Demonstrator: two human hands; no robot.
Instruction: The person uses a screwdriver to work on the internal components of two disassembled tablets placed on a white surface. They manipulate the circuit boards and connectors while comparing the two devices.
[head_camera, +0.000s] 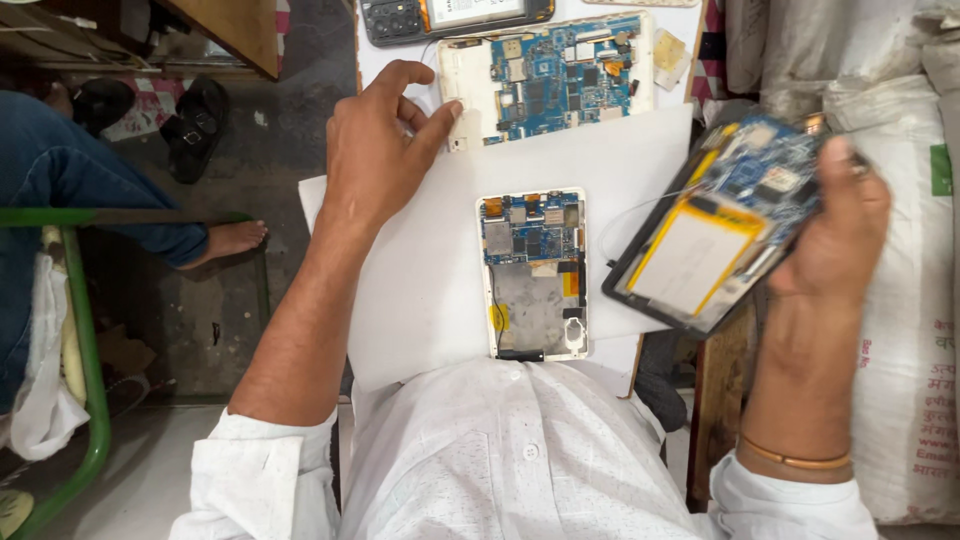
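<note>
White shirt front (520, 470) lay nearest. Right hand (835, 235) gripped an opened tablet (715, 225) by its edge, tilted, off the worktop's (420, 300) right side; probably light, stiff, fragile, best held by the frame. Left hand (380, 150), fingers loose, touched a bare blue board (555, 75). The tablet's screen side was hidden.
</note>
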